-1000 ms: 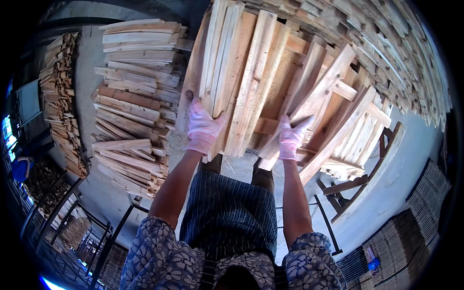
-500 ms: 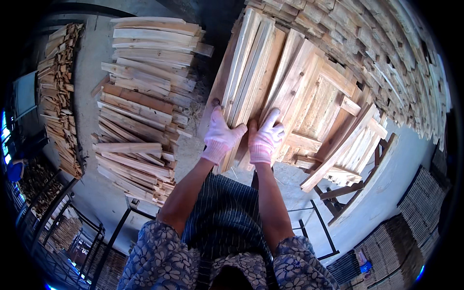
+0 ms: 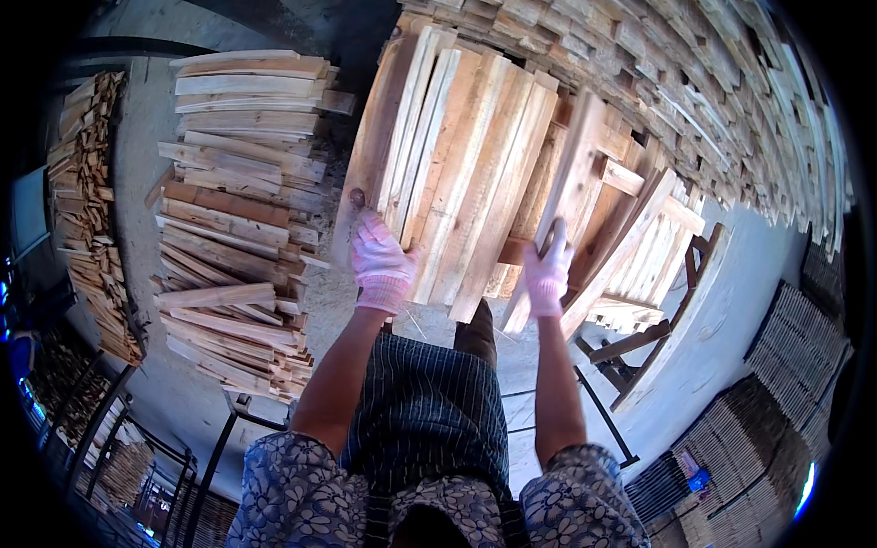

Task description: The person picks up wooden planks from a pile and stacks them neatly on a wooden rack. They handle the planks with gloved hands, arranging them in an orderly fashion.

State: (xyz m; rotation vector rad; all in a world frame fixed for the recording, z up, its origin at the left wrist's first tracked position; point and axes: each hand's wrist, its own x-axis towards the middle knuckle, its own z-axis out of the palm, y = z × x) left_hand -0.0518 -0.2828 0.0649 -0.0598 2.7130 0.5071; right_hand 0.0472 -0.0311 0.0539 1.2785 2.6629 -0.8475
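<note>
My left hand (image 3: 382, 265), in a pinkish-white glove, spans the near ends of several narrow wooden boards (image 3: 422, 128) at the left of the work surface, its fingers at their left side and its thumb to the right. Farther right, my gloved right hand (image 3: 548, 274) grips a single wooden board (image 3: 575, 164) near its lower part. This board is tilted and slightly blurred. Between my hands, several pale boards (image 3: 484, 183) lie side by side, their near ends uneven. The undersides of the held boards are hidden.
Rows of loose boards (image 3: 228, 219) lie on the floor at left, with a heap of wood pieces (image 3: 87, 201) beyond. A tall wood stack (image 3: 676, 82) rises at far right. Near the right hand stand a slanted plank (image 3: 621, 247) and a wooden frame (image 3: 676, 320).
My right hand has moved right with a board, away from my left hand. Several pale boards now lie spread side by side between them. The view has shifted a little.
</note>
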